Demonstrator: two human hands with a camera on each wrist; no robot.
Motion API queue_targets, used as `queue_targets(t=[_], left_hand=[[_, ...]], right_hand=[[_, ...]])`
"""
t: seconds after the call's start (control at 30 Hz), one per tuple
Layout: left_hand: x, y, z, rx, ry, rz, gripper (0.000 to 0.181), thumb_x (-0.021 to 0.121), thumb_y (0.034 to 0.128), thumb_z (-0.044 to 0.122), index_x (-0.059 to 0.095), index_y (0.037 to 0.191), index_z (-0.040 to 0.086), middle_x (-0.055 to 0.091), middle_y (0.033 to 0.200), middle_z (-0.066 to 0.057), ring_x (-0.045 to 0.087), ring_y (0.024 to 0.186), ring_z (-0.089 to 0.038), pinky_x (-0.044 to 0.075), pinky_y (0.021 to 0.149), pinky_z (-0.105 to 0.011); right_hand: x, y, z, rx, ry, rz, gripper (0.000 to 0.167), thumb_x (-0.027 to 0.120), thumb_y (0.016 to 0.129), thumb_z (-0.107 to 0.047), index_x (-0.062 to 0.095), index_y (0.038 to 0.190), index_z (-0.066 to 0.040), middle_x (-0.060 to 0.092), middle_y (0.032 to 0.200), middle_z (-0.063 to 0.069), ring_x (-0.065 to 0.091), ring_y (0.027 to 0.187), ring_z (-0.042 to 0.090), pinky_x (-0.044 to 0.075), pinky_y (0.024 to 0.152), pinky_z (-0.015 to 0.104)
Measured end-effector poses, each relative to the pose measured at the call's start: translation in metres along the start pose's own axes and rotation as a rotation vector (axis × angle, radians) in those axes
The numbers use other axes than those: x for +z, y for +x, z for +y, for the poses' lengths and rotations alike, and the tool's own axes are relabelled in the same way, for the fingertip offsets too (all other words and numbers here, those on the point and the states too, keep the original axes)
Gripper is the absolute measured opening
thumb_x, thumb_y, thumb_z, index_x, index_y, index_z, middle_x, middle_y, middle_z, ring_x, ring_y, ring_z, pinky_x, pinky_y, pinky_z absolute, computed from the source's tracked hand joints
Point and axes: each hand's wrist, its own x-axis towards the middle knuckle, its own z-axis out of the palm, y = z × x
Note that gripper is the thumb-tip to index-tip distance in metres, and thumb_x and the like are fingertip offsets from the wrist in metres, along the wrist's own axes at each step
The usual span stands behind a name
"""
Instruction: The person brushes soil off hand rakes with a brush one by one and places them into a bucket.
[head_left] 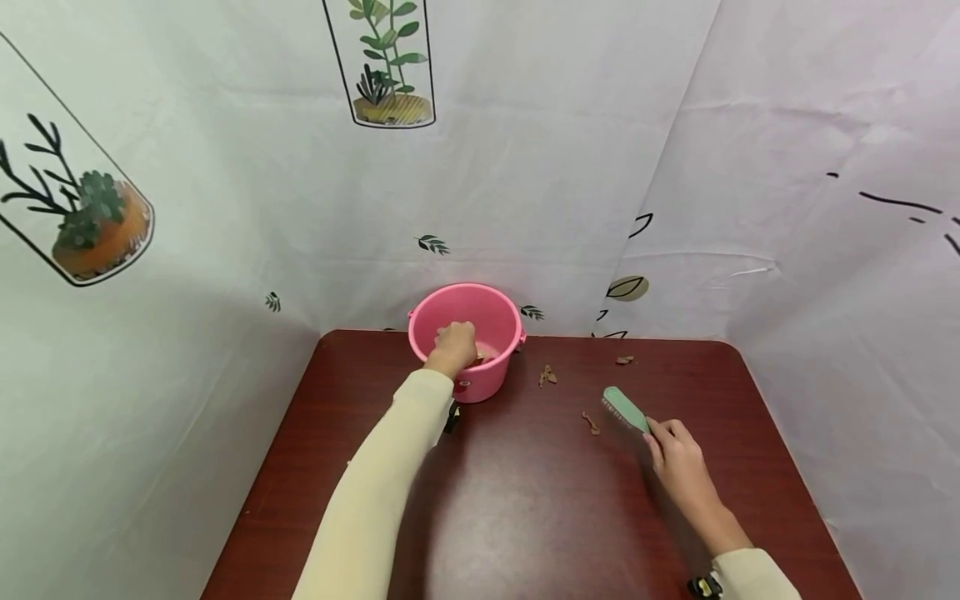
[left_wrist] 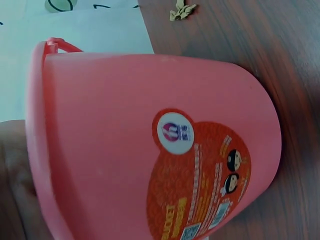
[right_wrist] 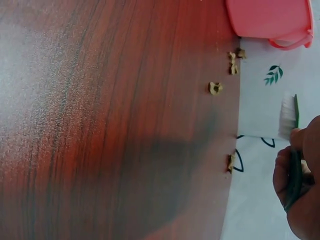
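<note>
My left hand (head_left: 454, 343) reaches over the near rim of a pink bucket (head_left: 489, 385), its fingertips down inside and hidden. Some small reddish and pale bits (head_left: 483, 359) show in the bucket beside that hand. In the left wrist view, the bucket's labelled side (left_wrist: 110, 110) hides most of the hand (left_wrist: 12, 175). Over the right half of the table, my right hand (head_left: 681, 467) grips the handle of a light green brush (head_left: 624, 407). The brush's pale bristles (right_wrist: 287, 117) are raised off the tabletop in the right wrist view.
Small crumpled brown scraps lie right of the bucket: one cluster (head_left: 548, 376), one piece (head_left: 591, 423) near the brush and another (head_left: 625, 360) by the back edge. The dark red-brown table (head_left: 517, 517) meets white printed cloth (head_left: 525, 183) behind it.
</note>
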Motion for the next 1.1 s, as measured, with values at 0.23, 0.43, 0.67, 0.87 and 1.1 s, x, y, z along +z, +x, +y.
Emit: queue_targets(t=[0.23,0.43,0.67,0.87,1.1], left_hand=[[0.003,0.003,0.000,-0.006,0.050,0.001,0.010,0.068,0.0928,0.007,0.069,0.103,0.005,0.069,0.106,-0.018,0.059,0.098,-0.038,0.053,0.085,-0.047],[0.003,0.005,-0.004,-0.017,0.038,0.009,0.010,0.072,0.0912,0.015,0.069,0.093,0.005,0.069,0.098,-0.016,0.057,0.095,-0.037,0.052,0.086,-0.050],[-0.003,-0.014,-0.009,0.050,0.024,0.187,0.020,0.067,0.0965,0.021,0.070,0.089,0.002,0.066,0.096,-0.017,0.057,0.092,-0.034,0.054,0.084,-0.048],[0.000,-0.037,-0.016,0.183,-0.013,0.365,0.037,0.064,0.1014,0.030,0.066,0.120,-0.002,0.064,0.118,-0.020,0.057,0.108,-0.036,0.050,0.093,-0.050],[0.005,-0.065,-0.024,0.412,-0.005,0.510,0.053,0.067,0.0986,0.031,0.057,0.139,-0.001,0.059,0.136,-0.020,0.054,0.129,-0.038,0.048,0.101,-0.054]], right_hand=[[-0.008,0.005,-0.007,-0.015,-0.001,0.016,0.035,0.081,0.078,0.009,0.072,0.112,0.012,0.058,0.087,0.019,0.059,0.072,0.028,0.052,0.060,0.047],[-0.013,0.009,-0.009,-0.017,-0.001,0.031,0.033,0.081,0.077,0.010,0.072,0.109,0.012,0.058,0.086,0.019,0.059,0.071,0.028,0.052,0.060,0.047],[-0.014,0.012,-0.009,-0.018,-0.004,0.032,0.034,0.081,0.078,0.010,0.072,0.110,0.012,0.058,0.086,0.019,0.060,0.072,0.028,0.052,0.061,0.047],[-0.017,0.013,-0.012,-0.023,-0.006,0.041,0.034,0.081,0.078,0.010,0.072,0.110,0.012,0.058,0.086,0.018,0.060,0.071,0.027,0.051,0.060,0.045],[-0.026,0.021,-0.011,-0.032,-0.015,0.056,0.035,0.081,0.078,0.012,0.072,0.111,0.013,0.058,0.087,0.020,0.059,0.071,0.027,0.051,0.059,0.045]])
